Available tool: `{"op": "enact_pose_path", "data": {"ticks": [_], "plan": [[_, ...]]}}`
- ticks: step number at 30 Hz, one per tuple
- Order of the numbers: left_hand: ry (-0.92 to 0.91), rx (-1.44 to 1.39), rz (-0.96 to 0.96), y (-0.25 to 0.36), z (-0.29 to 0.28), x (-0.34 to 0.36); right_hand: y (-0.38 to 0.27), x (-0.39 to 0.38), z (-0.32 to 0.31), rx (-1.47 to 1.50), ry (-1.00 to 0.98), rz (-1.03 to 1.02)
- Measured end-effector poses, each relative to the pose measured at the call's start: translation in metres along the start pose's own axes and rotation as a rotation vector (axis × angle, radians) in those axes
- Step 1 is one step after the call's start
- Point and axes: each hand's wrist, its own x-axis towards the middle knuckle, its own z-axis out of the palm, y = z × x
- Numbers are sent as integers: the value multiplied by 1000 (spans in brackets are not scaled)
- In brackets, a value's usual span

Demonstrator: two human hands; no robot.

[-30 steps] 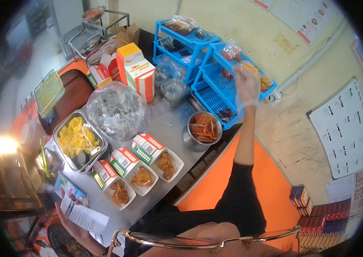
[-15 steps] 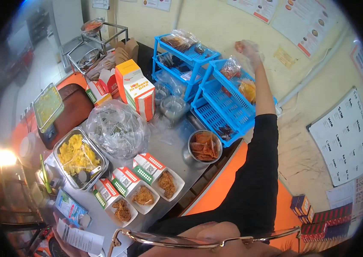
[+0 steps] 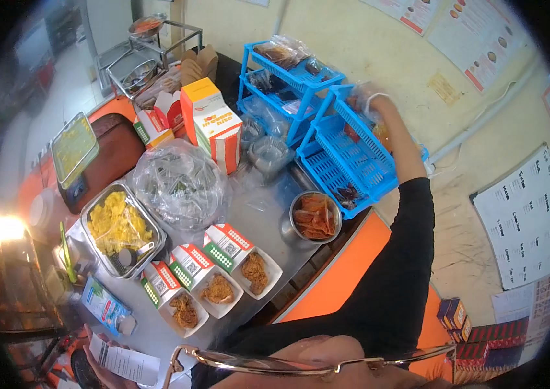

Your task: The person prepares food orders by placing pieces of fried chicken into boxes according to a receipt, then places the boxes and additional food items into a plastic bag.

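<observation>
My right arm stretches up to the far right, and my right hand (image 3: 373, 97) is down at the upper basket of a blue plastic rack (image 3: 369, 144). A pale band or glove edge shows at that hand; its fingers are blurred and partly hidden among clear bags, so their grip cannot be made out. At the lower left, my left hand (image 3: 98, 371) holds a printed paper slip (image 3: 126, 360). Three open paper boxes, the left one (image 3: 172, 319), the middle one (image 3: 220, 310) and the right one (image 3: 266, 289), each hold a piece of fried chicken on the steel table.
A steel bowl of orange-red slices (image 3: 314, 217) stands before the rack. A second blue rack (image 3: 301, 104) is beside it. Left of the bowl lie a clear bag of greens (image 3: 181, 185), a tray of yellow food (image 3: 119, 227) and a tall carton (image 3: 213, 123). A whiteboard (image 3: 524, 220) is at right.
My right hand has come down from above the blue rack into its upper basket. The view has shifted slightly. My left hand still holds the paper slip.
</observation>
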Motion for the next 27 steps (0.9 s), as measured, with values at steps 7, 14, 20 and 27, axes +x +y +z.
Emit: {"op": "enact_pose_path", "data": {"ticks": [7, 14, 20, 27], "plan": [[-25, -53, -13, 2, -22, -15, 33, -56, -52, 841, 314, 147], [-141, -208, -70, 1, -36, -32, -141, -280, -58, 1303, 664, -146], [-323, -243, -120, 15, -47, -46, -267, -376, 67, 1394, 251, -35], [-326, -260, -121, 40, -91, -78, -336, -417, 68, 1682, 63, 216]]}}
